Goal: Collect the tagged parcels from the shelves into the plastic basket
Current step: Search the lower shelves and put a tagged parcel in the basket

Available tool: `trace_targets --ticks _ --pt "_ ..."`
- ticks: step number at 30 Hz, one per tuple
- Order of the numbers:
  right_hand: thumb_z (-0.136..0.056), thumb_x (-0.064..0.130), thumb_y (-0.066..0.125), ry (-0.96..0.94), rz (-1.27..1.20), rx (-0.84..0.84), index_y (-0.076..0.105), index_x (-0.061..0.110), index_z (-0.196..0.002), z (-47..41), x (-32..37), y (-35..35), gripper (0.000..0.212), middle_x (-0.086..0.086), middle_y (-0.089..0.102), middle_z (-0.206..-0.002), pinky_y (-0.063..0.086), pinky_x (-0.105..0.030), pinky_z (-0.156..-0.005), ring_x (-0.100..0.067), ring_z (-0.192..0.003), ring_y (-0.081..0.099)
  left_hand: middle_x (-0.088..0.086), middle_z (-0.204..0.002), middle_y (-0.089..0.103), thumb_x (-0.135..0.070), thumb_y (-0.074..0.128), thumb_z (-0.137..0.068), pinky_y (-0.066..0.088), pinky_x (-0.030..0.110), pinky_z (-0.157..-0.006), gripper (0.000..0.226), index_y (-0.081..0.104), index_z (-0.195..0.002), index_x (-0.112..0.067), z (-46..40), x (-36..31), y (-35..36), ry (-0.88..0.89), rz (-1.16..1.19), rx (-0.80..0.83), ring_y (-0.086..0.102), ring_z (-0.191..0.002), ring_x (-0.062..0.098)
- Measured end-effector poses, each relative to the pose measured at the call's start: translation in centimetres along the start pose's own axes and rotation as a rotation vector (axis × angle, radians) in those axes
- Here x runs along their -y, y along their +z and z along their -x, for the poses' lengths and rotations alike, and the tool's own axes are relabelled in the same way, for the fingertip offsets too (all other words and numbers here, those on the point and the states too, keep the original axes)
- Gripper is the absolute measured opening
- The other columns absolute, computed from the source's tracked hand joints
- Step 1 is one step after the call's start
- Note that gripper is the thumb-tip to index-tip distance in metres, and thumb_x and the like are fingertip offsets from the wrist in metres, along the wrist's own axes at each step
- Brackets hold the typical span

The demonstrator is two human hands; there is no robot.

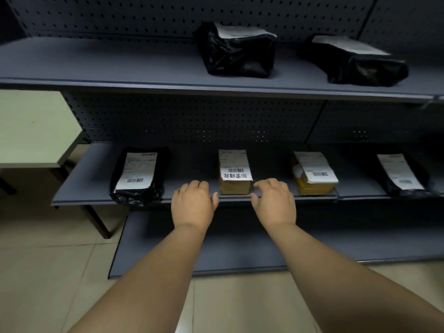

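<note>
A small brown cardboard parcel (234, 173) lies on the middle shelf (91, 179), with a white label and a handwritten tag on its front end. My left hand (193, 204) hovers just left of it at the shelf's front edge, fingers curled and apart, holding nothing. My right hand (274, 201) is just right of it, fingers spread, also holding nothing. Neither hand touches the box. On the same shelf lie a black bag parcel (139, 175), a yellow parcel (313, 174) and another black bag parcel (403, 176). The basket is not in view.
Two black bag parcels (236, 50) (355, 61) sit on the upper shelf (96, 66). A bottom shelf (228, 248) juts out below. A pale table (33, 131) stands at the left. Tiled floor (48, 272) lies underneath.
</note>
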State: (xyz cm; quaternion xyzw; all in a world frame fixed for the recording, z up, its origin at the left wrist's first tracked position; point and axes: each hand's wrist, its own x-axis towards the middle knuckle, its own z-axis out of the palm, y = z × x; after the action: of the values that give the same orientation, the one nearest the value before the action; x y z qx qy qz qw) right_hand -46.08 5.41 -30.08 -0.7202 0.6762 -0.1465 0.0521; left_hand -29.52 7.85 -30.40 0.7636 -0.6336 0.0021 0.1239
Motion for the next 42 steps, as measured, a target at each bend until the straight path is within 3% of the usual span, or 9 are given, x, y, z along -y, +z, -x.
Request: trace_targets --ticks 8,23,29,34,38,40,42 --pt "-0.094 0.028 0.051 -0.005 -0.054 0.013 0.055 0.021 -0.129 -0.2 -3.3 0.0 0.036 0.0 0.054 -0.129 0.036 -0.032 -0.101 -0.02 -0.122 0.043 0.001 -0.113 0.062 -0.041 0.043 -0.096 0.04 0.031 -0.09 0.036 0.059 -0.116 -0.016 0.8 -2.6 1.0 -0.061 0.013 -0.004 0.055 -0.107 0.021" --pt "-0.094 0.031 0.053 0.107 -0.134 0.049 0.053 0.023 -0.13 -5.9 -3.0 2.3 0.037 0.001 0.053 -0.131 0.041 -0.033 -0.098 -0.019 -0.122 0.044 0.005 -0.118 0.061 -0.041 0.044 -0.096 0.042 0.033 -0.087 0.041 0.055 -0.125 -0.015 -5.0 -2.4 3.2 -0.159 0.109 0.036 0.055 -0.109 0.024" --pt "-0.093 0.029 0.056 0.335 -0.4 0.148 0.053 0.021 -0.13 -8.7 -2.1 4.1 0.038 -0.004 0.055 -0.13 0.044 -0.029 -0.086 -0.022 -0.119 0.051 0.01 -0.119 0.063 -0.041 0.046 -0.096 0.044 0.031 -0.079 0.042 0.058 -0.124 -0.012 -8.4 -2.5 4.5 -0.438 0.526 0.18 0.057 -0.11 0.026" --pt "-0.095 0.027 0.053 0.599 -0.828 0.23 0.053 0.014 -0.132 -10.6 -1.4 4.8 0.04 -0.006 0.059 -0.126 0.04 -0.029 -0.079 -0.015 -0.098 0.052 0.014 -0.121 0.061 -0.039 0.046 -0.097 0.044 0.033 -0.09 0.043 0.058 -0.122 -0.006 -10.8 -2.6 5.4 -0.63 0.839 0.303 0.055 -0.113 0.031" --pt "-0.095 0.024 0.053 0.8 -1.097 0.283 0.061 0.002 -0.111 -12.1 -1.3 5.4 0.029 -0.004 0.06 -0.082 0.04 -0.027 -0.065 -0.013 -0.068 0.05 0.014 -0.117 0.06 -0.035 0.049 -0.096 0.043 0.035 -0.092 0.038 0.058 -0.116 -0.004 -11.8 -2.5 6.7 -0.746 1.104 0.33 0.054 -0.106 0.031" --pt "-0.095 0.026 0.053 0.836 -1.148 0.319 0.059 0.007 -0.105 -12.7 -1.3 5.7 0.022 -0.002 0.058 -0.08 0.038 -0.025 -0.061 -0.013 -0.07 0.051 0.009 -0.107 0.056 -0.032 0.051 -0.096 0.042 0.038 -0.097 0.032 0.056 -0.115 -0.007 -12.0 -2.7 7.1 -0.8 1.237 0.323 0.05 -0.1 0.027" --pt "-0.095 0.028 0.053 0.863 -1.2 0.35 0.057 0.013 -0.11 -13.2 -1.5 6.1 0.022 -0.003 0.06 -0.09 0.041 -0.027 -0.072 -0.016 -0.082 0.055 0.004 -0.099 0.053 -0.033 0.051 -0.096 0.042 0.038 -0.096 0.032 0.055 -0.116 -0.009 -12.3 -2.9 7.6 -0.833 1.303 0.332 0.051 -0.098 0.026"
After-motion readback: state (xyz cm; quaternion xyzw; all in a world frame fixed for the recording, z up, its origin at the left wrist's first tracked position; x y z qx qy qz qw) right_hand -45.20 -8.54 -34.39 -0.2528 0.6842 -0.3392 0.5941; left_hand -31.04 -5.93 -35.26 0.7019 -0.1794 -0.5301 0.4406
